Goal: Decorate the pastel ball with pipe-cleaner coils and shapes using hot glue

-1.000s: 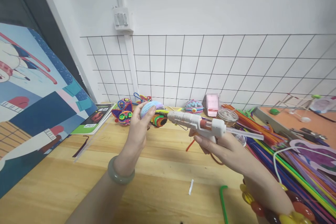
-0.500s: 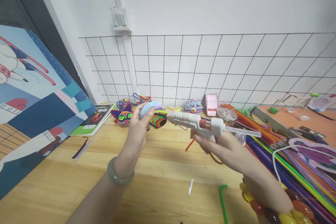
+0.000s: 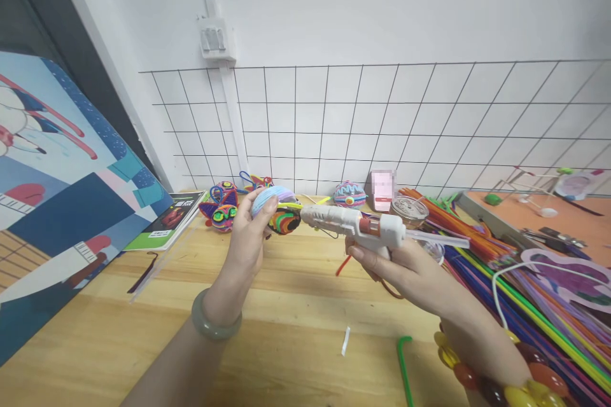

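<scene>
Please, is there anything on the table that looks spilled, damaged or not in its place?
A small white scrap lies loose on the table, and a bent green stem lies apart from the coloured stems. I see nothing spilled.

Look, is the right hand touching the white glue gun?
Touching. The head view shows it plainly: the right hand is wrapped around the handle of the white glue gun.
</scene>
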`<act>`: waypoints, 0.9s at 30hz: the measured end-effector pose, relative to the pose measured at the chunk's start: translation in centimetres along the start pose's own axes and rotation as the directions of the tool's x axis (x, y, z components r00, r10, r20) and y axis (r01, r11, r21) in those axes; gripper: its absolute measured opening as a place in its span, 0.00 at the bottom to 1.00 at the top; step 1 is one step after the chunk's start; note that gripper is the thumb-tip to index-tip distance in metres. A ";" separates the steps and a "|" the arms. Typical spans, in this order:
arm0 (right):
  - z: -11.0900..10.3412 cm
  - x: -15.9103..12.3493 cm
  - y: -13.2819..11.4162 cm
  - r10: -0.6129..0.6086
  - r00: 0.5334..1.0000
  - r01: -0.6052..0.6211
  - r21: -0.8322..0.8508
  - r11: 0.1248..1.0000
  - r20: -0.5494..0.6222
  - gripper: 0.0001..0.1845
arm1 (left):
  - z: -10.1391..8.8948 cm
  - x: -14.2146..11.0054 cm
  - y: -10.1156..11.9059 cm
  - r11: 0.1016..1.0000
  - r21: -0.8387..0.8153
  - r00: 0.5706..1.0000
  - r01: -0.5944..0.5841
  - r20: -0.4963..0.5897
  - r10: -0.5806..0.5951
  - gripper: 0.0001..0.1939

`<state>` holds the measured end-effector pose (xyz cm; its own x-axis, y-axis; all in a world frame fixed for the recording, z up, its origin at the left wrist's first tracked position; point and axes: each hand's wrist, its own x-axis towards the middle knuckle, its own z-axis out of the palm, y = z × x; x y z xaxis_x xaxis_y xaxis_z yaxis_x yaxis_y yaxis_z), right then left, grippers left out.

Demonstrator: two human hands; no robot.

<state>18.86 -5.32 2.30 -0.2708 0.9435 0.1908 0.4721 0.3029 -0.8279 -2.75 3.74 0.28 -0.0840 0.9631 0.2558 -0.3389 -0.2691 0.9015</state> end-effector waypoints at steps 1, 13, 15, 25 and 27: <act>0.0 0.0 0.0 -0.001 1.000 0.001 0.005 1.000 0.001 0.12 | 0.0 0.0 0.0 1.000 -0.002 1.000 -0.004 -0.002 0.004 0.22; 0.0 -0.1 -0.4 0.008 1.000 -0.008 -0.023 1.000 -0.010 0.13 | -0.2 0.0 -0.2 1.000 0.010 1.000 -0.027 -0.006 0.027 0.22; 0.0 -0.2 -0.4 0.013 1.000 -0.013 -0.024 1.000 -0.005 0.13 | -0.2 0.0 -0.1 1.000 -0.004 1.000 -0.026 -0.004 0.026 0.21; -0.2 -0.1 0.1 -0.005 1.000 0.005 -0.002 1.000 -0.009 0.14 | -0.1 0.0 0.1 0.995 -0.101 0.999 0.016 0.053 -0.010 0.17; -0.2 -0.1 0.1 0.003 1.000 -0.003 -0.003 1.000 -0.011 0.13 | -0.1 0.0 0.1 0.994 -0.108 0.998 0.020 0.060 -0.013 0.17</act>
<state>19.14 -5.33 2.29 -0.2600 0.9459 0.1940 0.4753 0.3003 -0.8270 -2.88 3.75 0.34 -0.0229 0.9641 0.2644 -0.4399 -0.2472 0.8634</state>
